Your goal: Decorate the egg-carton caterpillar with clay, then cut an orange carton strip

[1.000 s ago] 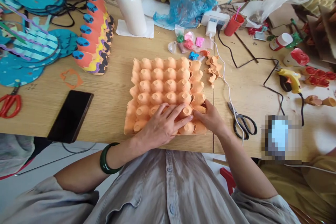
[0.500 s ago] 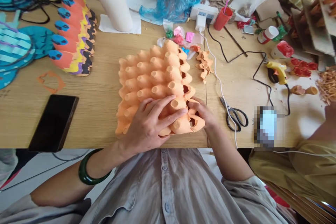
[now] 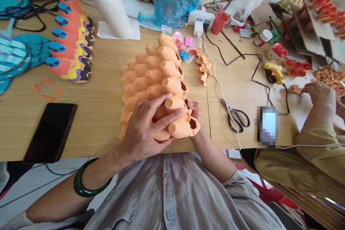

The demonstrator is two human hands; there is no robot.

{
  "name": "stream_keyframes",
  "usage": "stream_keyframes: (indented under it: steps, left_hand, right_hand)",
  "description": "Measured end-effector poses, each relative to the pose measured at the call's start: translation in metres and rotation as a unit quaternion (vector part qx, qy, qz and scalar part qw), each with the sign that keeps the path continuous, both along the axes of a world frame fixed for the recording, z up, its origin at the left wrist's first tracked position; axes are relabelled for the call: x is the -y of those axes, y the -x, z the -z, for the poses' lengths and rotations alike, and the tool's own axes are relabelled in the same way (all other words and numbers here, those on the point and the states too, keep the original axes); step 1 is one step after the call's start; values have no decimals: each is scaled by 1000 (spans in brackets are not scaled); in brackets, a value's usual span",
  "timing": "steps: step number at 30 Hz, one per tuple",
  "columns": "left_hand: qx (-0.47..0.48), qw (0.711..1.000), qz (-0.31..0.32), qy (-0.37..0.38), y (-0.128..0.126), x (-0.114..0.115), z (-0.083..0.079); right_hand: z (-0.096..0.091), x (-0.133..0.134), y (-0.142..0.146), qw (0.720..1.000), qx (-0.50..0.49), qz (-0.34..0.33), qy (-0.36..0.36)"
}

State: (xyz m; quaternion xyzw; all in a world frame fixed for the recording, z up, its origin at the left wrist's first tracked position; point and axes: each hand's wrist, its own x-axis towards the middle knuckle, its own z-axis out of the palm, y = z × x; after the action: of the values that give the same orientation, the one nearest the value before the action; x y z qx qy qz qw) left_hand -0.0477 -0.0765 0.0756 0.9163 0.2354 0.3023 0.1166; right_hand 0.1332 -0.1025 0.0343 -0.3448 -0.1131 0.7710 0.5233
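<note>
An orange egg tray, its cups pointing up, is held at the table's front edge. My left hand lies over its near part, fingers spread among the cups and gripping it. At the cut right side, my right hand holds the tray from beneath, with the thumb on the torn edge and the other fingers hidden. Torn orange scraps lie just right of the tray. A pair of black scissors rests farther right, a white cable crossing it.
To the left are a black phone, a painted egg-tray piece and an orange offcut. Behind stand a white bottle and a power strip. A yellow glue gun lies right, near a co-worker's hand.
The tray's right side has tilted up and turned, and my right hand has shifted left with it. At the far right, a co-worker's hand has come in over the orange pieces.
</note>
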Motion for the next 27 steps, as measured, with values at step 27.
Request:
stream_keyframes:
  steps: [27]
  left_hand:
    - [-82, 996, -15, -8, -5, 4, 17]
  right_hand:
    - [-27, 4, -52, 976, 200, -51, 68]
